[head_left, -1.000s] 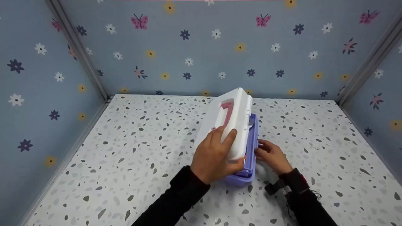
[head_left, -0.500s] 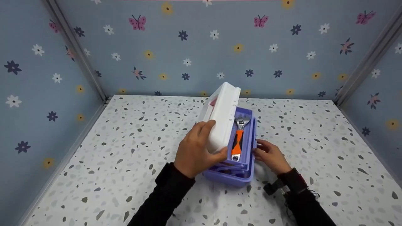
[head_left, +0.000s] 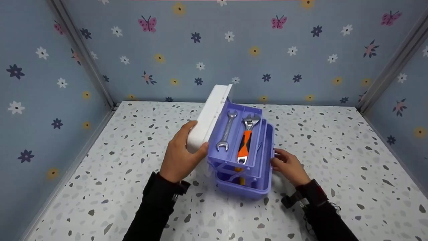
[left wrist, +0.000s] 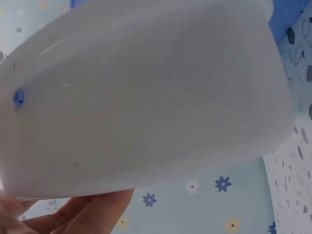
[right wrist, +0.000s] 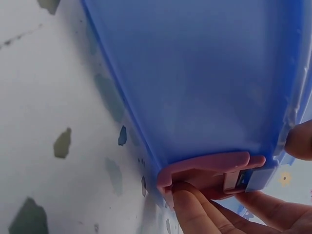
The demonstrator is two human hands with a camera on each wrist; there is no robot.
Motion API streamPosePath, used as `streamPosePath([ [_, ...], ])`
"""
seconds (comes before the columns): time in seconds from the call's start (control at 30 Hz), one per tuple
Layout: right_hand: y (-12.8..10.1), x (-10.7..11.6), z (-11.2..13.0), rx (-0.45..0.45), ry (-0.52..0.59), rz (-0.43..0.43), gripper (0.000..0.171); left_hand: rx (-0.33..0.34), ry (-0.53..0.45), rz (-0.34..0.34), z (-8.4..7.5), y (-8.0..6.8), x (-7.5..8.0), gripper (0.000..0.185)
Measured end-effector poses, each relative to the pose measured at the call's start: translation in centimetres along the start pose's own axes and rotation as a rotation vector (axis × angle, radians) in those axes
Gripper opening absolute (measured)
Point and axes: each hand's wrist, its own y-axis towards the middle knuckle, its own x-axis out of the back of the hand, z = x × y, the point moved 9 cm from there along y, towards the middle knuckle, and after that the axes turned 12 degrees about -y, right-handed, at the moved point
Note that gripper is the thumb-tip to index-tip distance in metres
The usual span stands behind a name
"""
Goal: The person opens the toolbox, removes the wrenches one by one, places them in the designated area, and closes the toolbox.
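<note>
A purple toolbox [head_left: 245, 191] stands on the table, its white lid [head_left: 208, 117] swung over to the left. My left hand [head_left: 180, 155] grips the lid's near end between thumb and fingers; in the left wrist view the lid's white wall [left wrist: 156, 102] hides most of that hand. An open-end wrench [head_left: 227, 130] and an adjustable wrench [head_left: 245, 144] with orange and black grip lie in the raised upper tray [head_left: 216, 154]. On the box's right side, my right hand [head_left: 291, 167] holds the rim with its thumb, fingers curled at the pink latch [right wrist: 209, 165].
Under the stepped trays, part of a yellow object [head_left: 242, 181] shows in the base. The speckled white tabletop [head_left: 140, 167] runs back to a flowered blue panel [head_left: 214, 50], with side panels left and right.
My left hand has swung the lid leftward, and the trays have risen and fanned out with it. Both wrenches have come into sight. My right hand has stayed at the box's right side.
</note>
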Motion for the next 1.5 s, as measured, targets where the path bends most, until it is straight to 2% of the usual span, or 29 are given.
streamPosePath([
  [0.17, 0.0, -0.1, 0.0, -0.009, -0.008, 0.007, 0.052, 0.066, -0.105, 0.016, 1.9, -0.5, 1.3, 0.067],
  [0.53, 0.0, -0.2, -0.1, -0.037, -0.023, 0.009, 0.052, 0.194, -0.245, 0.002, 6.0, -2.2, 3.8, 0.053],
  [0.67, -0.1, -0.2, -0.1, -0.025, -0.011, 0.008, 0.051, 0.240, -0.294, -0.021, 7.5, -2.4, 4.3, 0.048],
  [0.9, -0.3, -0.3, 0.1, -0.022, -0.014, 0.018, 0.052, 0.381, -0.363, -0.067, 9.8, -2.9, 4.6, 0.047],
  [1.03, -0.3, -0.3, 0.1, -0.021, -0.026, 0.021, 0.052, 0.473, -0.303, -0.042, 11.1, -3.4, 4.6, 0.052],
  [1.17, -0.2, -0.4, 0.1, -0.026, -0.031, 0.014, 0.052, 0.545, -0.215, -0.014, 12.3, -4.0, 4.7, 0.046],
  [1.27, -0.2, -0.4, 0.0, -0.034, -0.037, 0.002, 0.051, 0.563, -0.163, -0.015, 13.0, -4.2, 4.9, 0.038],
  [1.5, -0.1, -0.2, -0.1, -0.039, -0.048, -0.008, 0.050, 0.584, -0.098, 0.036, 14.1, -4.7, 4.6, 0.041],
])
